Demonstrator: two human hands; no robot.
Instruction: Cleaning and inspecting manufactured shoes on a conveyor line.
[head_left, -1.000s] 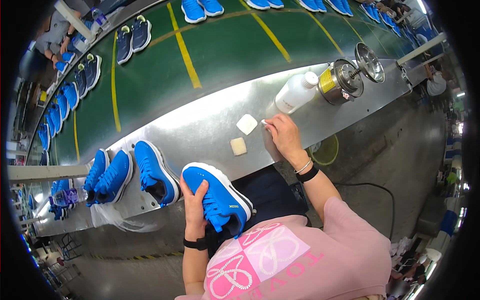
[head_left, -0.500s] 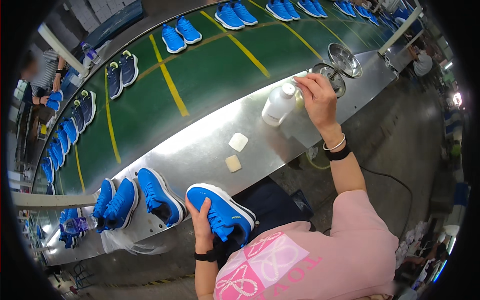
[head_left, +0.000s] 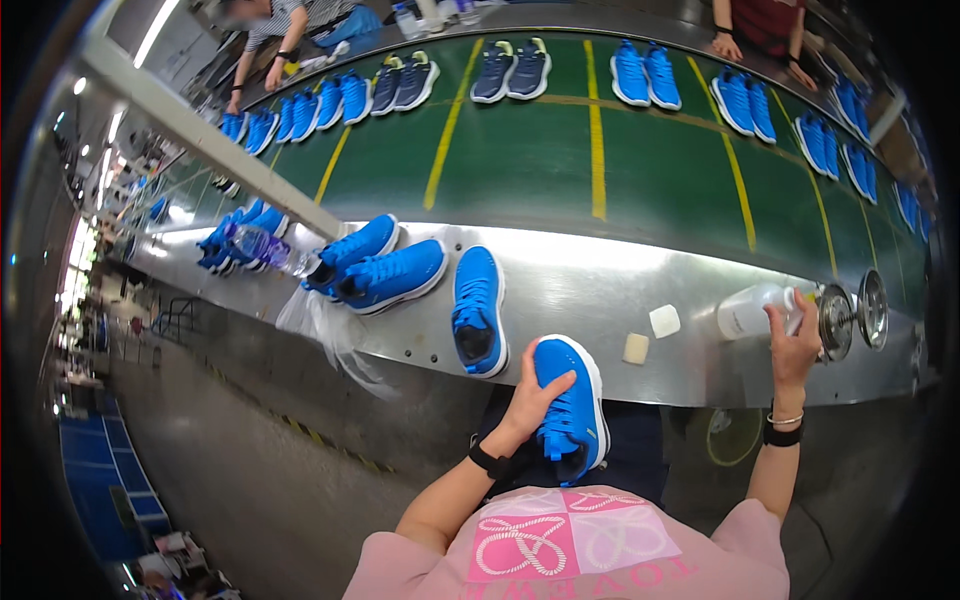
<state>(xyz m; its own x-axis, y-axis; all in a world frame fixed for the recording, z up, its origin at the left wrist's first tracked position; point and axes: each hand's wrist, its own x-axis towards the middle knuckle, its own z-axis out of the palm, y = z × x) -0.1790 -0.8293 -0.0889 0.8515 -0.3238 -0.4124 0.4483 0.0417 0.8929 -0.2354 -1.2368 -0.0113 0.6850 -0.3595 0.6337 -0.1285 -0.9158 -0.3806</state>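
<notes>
My left hand (head_left: pixel 531 402) grips a blue sneaker (head_left: pixel 562 385) with a white sole, thumb across its upper, toe pointing away from me. It is held at the bench's near edge, in front of my lap. Off to the right, my right hand (head_left: pixel 797 350) is closed in a pinch by the top of a white bottle (head_left: pixel 752 311). Something white shows at the fingertips; whether it is the bottle's cap or a small piece I hold, I cannot tell. Just beyond that hand is a round metal dish with a raised lid (head_left: pixel 846 318).
A white pad (head_left: pixel 664 320) and a cream pad (head_left: pixel 635 348) lie on the metal bench (head_left: pixel 580 280). Another blue sneaker (head_left: pixel 476 310) stands left of them, near a pair and a plastic bottle (head_left: pixel 262 246). Behind runs a green conveyor (head_left: pixel 520 150) carrying shoes; people stand across it.
My view has swung left, so the bench now runs more level across it. The left hand keeps the sneaker, its toe now pointing straighter away. My right hand stays by the white bottle.
</notes>
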